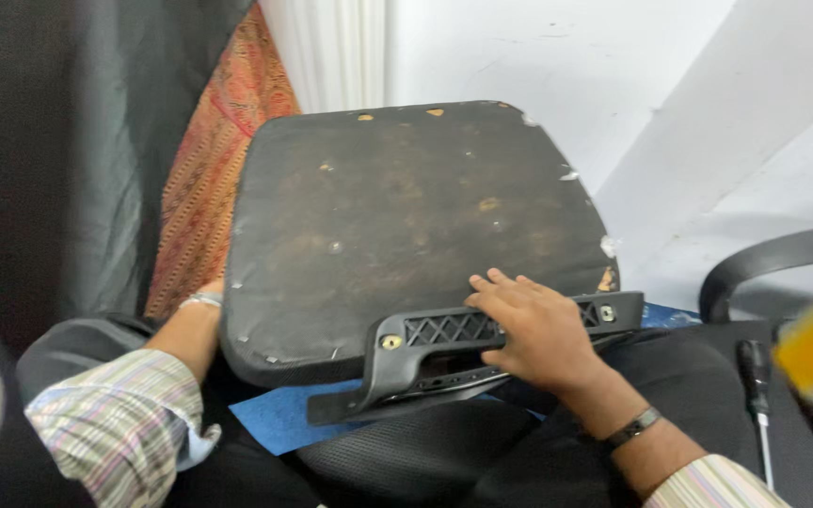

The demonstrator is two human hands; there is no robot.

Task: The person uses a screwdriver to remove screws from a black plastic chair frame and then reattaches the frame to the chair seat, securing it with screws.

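A worn black chair seat panel [406,226] lies tilted with its underside up, resting on my lap. A black plastic armrest bracket [425,334] with a lattice grip and two brass screws lies along its near edge. My right hand [534,329] presses flat on the bracket, fingers spread. My left hand [211,290] is mostly hidden behind the panel's left edge and seems to steady it; only the wrist and a bracelet show.
A screwdriver with a black handle [757,376] lies at the right on a dark surface. A blue sheet [279,419] sits under the panel. A curved black chair arm [773,259] is at the right, and patterned orange cloth [228,141] hangs behind.
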